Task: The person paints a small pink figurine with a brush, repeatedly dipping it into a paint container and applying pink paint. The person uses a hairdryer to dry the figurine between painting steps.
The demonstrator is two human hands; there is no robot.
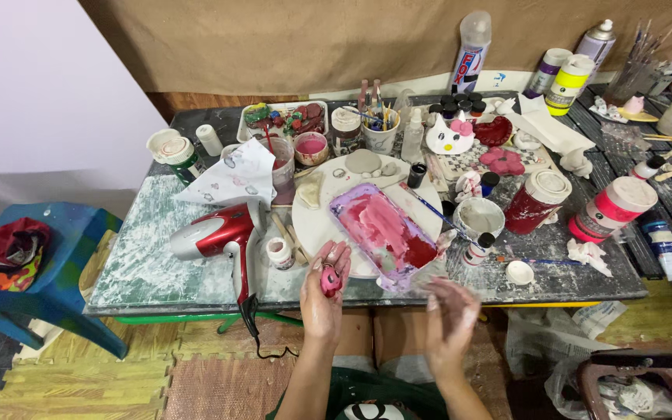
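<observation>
Pink paint already covered the small clay piece [330,280] held by the left hand [325,292] at lower centre; the right hand [450,315] was spread wide, holding nothing, blurred.

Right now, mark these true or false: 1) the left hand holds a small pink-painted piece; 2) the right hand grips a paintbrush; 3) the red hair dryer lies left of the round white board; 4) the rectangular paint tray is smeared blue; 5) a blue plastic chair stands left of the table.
1) True: the left hand holds a small pink-painted piece in its fingers.
2) False: the right hand is open and holds nothing.
3) True: the red hair dryer lies left of the round white board.
4) False: the rectangular paint tray is smeared pink and red.
5) True: the blue plastic chair stands left of the table.
</observation>
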